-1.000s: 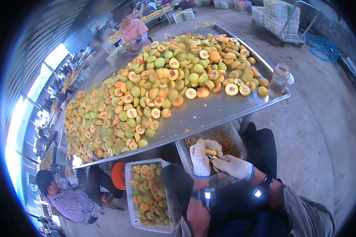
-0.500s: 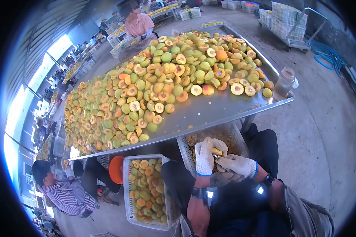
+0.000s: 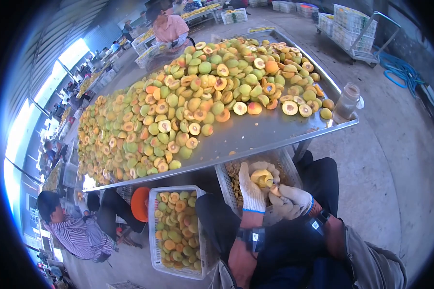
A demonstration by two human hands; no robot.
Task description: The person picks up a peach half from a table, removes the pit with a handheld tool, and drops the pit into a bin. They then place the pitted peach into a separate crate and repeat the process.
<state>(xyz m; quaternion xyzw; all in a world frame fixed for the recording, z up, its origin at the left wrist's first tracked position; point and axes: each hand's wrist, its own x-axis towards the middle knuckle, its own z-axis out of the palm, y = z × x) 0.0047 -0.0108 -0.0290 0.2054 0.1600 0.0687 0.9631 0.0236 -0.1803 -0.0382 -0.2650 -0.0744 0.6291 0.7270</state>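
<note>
My left hand [image 3: 253,191], in a whitish knit glove with a blue cuff edge, curls around a yellow peach half [image 3: 262,178]. Close against the fruit is my gloved right hand [image 3: 294,198], its fingers closed on a small tool, mostly hidden by the glove. Both hands are above a white crate [image 3: 225,189] holding small brownish pieces, under the near edge of a metal table [image 3: 255,137]. A large heap of halved peaches [image 3: 197,96], green, yellow and orange, covers much of that table.
Left of my knees stands a white crate [image 3: 154,241] full of peach halves, near an orange bucket [image 3: 140,204]. A clear jar [image 3: 346,102] sits on the table's right corner. Co-workers [image 3: 82,233] sit at left and stand behind. A loaded trolley [image 3: 366,55] is back right.
My left hand has turned and opened wider around the peach half, showing more of its yellow flesh. My right hand has shifted slightly, and the metal glint at its fingertips no longer shows.
</note>
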